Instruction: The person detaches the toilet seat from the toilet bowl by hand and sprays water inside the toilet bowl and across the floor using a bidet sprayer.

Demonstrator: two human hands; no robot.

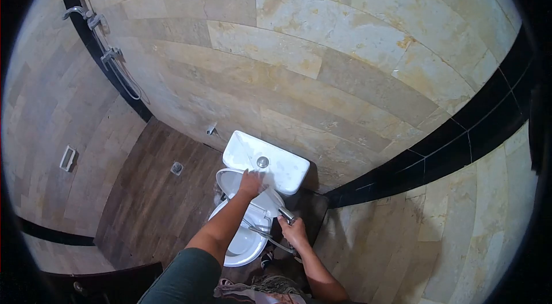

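My right hand (pixel 293 231) is closed around a chrome bidet sprayer (pixel 286 215), whose head points up and left toward the toilet. From it a flexible metal hose (pixel 278 242) curves below. My left hand (pixel 249 183) reaches over the white toilet bowl (pixel 246 243) to the raised seat and lid (pixel 230 180), close to the front of the cistern (pixel 288 169). Its fingers are smeared by motion and spray, so I cannot make out whether they hold anything. A round flush button (pixel 263 161) sits on top of the cistern.
A small wall tap (pixel 211 128) juts out left of the cistern. Brown wood-look floor tiles (pixel 149 189) hold a square drain (pixel 177 168). Shower fittings (pixel 109 54) hang at the upper left, and a white wall holder (pixel 68 158) is below them. Dark tile trim (pixel 448 140) runs at right.
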